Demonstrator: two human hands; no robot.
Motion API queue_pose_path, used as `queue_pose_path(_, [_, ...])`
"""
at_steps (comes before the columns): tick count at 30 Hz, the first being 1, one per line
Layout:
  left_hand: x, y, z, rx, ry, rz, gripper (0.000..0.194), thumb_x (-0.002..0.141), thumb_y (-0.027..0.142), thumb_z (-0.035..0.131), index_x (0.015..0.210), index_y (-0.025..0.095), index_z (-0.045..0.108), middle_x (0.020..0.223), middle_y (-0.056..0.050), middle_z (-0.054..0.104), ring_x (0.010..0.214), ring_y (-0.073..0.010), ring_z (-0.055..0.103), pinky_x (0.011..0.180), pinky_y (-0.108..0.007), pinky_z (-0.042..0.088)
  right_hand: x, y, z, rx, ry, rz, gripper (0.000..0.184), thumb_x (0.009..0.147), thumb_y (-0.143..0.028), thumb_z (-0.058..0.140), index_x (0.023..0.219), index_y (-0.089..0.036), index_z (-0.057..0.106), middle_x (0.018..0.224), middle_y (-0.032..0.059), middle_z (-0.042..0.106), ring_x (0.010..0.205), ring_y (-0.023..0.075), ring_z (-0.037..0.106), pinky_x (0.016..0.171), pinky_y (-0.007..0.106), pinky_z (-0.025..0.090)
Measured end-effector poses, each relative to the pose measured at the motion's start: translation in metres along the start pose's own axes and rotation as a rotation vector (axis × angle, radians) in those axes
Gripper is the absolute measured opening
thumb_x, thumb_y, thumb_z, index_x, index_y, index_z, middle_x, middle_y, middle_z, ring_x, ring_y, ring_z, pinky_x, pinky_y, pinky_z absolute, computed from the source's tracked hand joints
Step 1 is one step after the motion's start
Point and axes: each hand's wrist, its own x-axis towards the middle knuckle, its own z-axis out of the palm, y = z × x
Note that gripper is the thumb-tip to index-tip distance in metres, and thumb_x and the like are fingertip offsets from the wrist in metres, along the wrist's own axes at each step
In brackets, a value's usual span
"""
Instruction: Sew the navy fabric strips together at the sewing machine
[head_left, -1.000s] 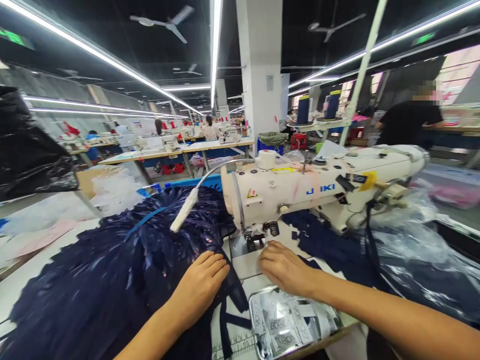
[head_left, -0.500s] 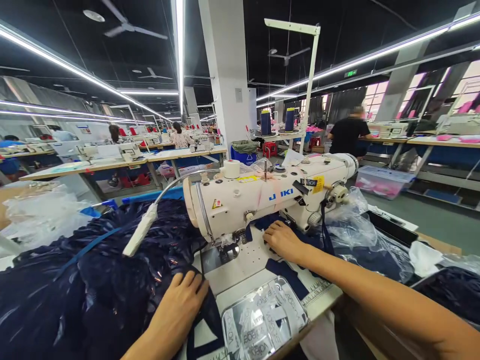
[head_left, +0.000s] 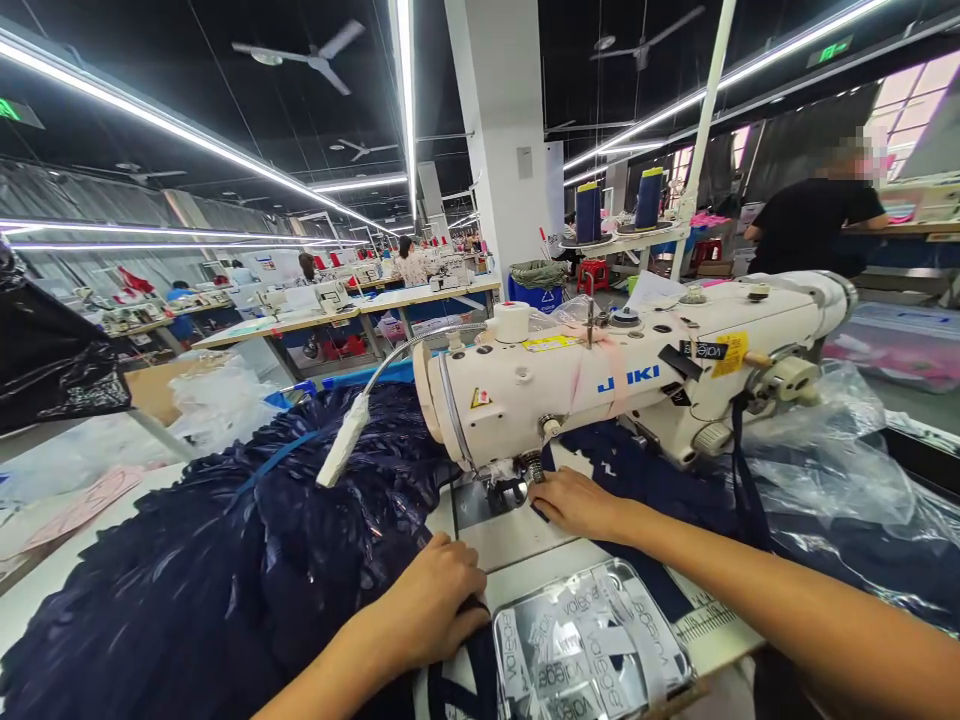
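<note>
A white sewing machine (head_left: 540,385) stands across the middle. My right hand (head_left: 581,505) is closed at the right side of its needle area, its fingertips pinched on navy fabric (head_left: 649,480) that lies under the machine arm. My left hand (head_left: 431,605) is curled shut on the edge of a narrow navy fabric piece (head_left: 484,650), left of a metal tin. A large heap of navy garments (head_left: 225,540) lies beside that hand. The metal plate (head_left: 480,515) below the needle shows between my hands. What sits right under the presser foot is hard to make out.
The metal tin (head_left: 592,640) holding printed label tape sits at the table's front. A white gooseneck lamp (head_left: 345,440) hangs over the garments. Clear plastic bags (head_left: 840,460) lie at the right. Navy thread cones (head_left: 589,212) stand behind, and a person in black (head_left: 817,225) works at far right.
The view has turned left, so the machine appears farther right. My right hand has come closer to the needle area. My left hand has curled its fingers round the navy fabric.
</note>
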Motion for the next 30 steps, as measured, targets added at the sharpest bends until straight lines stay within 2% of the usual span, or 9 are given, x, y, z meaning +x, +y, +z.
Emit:
queue_pose_path(3, [-0.004,0.000,-0.004,-0.261,0.035,-0.024,0.021,0.072,0.017,0.063,0.059,0.015,0.047,0.066,0.004,0.050,0.065,-0.0118,0.048,0.063,-0.022,0.034,0.002,0.005,0.009,0.011,0.097,0.017,0.014,0.086,-0.016,0.048,0.092,-0.015,0.060,0.091,0.0071,0.061,0.077,0.0178,0.057,0.068,0.028,0.036])
queue_pose_path(6, [0.003,-0.002,-0.005,-0.426,0.210,-0.110,0.026,0.072,0.015,0.059,0.056,0.016,0.039,0.058,0.006,0.042,0.058,-0.0100,0.043,0.057,-0.021,0.032,-0.001,0.007,0.013,0.001,0.187,0.068,0.010,0.085,-0.015,0.049,0.090,-0.014,0.058,0.087,0.0063,0.059,0.076,0.0178,0.056,0.069,0.028,0.037])
queue_pose_path(8, [0.016,-0.003,0.000,-0.377,0.373,-0.115,0.026,0.073,0.010,0.053,0.054,0.017,0.037,0.060,0.005,0.043,0.059,-0.0108,0.043,0.056,-0.022,0.033,-0.004,0.004,0.014,-0.023,0.221,0.087,0.007,0.082,-0.018,0.054,0.088,-0.015,0.057,0.085,0.0058,0.059,0.076,0.0189,0.056,0.071,0.030,0.037])
queue_pose_path(11, [0.040,-0.001,0.016,-0.076,0.541,-0.036,0.022,0.073,0.001,0.045,0.057,0.016,0.044,0.073,-0.001,0.052,0.071,-0.0161,0.048,0.063,-0.027,0.037,-0.010,-0.002,0.015,-0.056,0.220,0.071,0.008,0.079,-0.021,0.059,0.084,-0.015,0.056,0.083,0.0054,0.059,0.077,0.0199,0.055,0.073,0.032,0.037])
queue_pose_path(14, [0.056,-0.003,0.037,0.130,0.541,0.063,0.022,0.075,-0.002,0.042,0.065,0.016,0.051,0.080,-0.005,0.056,0.080,-0.0202,0.051,0.072,-0.034,0.040,-0.013,-0.004,0.018,-0.080,0.215,0.033,0.002,0.080,-0.017,0.058,0.081,-0.015,0.056,0.080,0.0047,0.059,0.079,0.0197,0.055,0.073,0.031,0.038])
queue_pose_path(18, [0.051,-0.010,0.056,0.021,0.552,0.067,0.022,0.073,-0.002,0.040,0.074,0.016,0.053,0.078,-0.005,0.058,0.077,-0.0194,0.054,0.072,-0.034,0.045,-0.014,-0.003,0.017,-0.169,0.194,-0.065,0.004,0.082,-0.011,0.054,0.081,-0.013,0.057,0.082,0.0063,0.060,0.079,0.0196,0.055,0.071,0.030,0.040])
queue_pose_path(23, [0.027,-0.012,0.062,-0.073,0.602,0.177,0.029,0.079,0.007,0.039,0.102,0.014,0.056,0.104,-0.010,0.061,0.101,-0.0225,0.054,0.088,-0.038,0.045,-0.011,-0.010,0.015,-0.381,0.134,-0.171,0.016,0.081,-0.001,0.047,0.083,-0.011,0.058,0.080,0.0097,0.060,0.078,0.0216,0.056,0.072,0.034,0.042])
queue_pose_path(25, [0.023,-0.011,0.063,-0.053,0.564,0.185,0.036,0.076,0.007,0.040,0.108,0.013,0.055,0.112,-0.011,0.059,0.106,-0.0240,0.052,0.091,-0.040,0.044,-0.008,-0.013,0.017,-0.413,0.122,-0.188,0.016,0.080,-0.001,0.047,0.085,-0.011,0.058,0.082,0.0111,0.060,0.080,0.0226,0.057,0.072,0.035,0.042])
queue_pose_path(30, [0.020,-0.011,0.065,-0.004,0.464,0.168,0.045,0.069,0.003,0.041,0.111,0.011,0.056,0.115,-0.012,0.058,0.108,-0.0263,0.050,0.092,-0.042,0.045,0.004,-0.016,0.024,-0.362,0.124,-0.186,0.015,0.084,-0.004,0.045,0.084,-0.013,0.058,0.083,0.0105,0.060,0.078,0.0210,0.058,0.069,0.032,0.044])
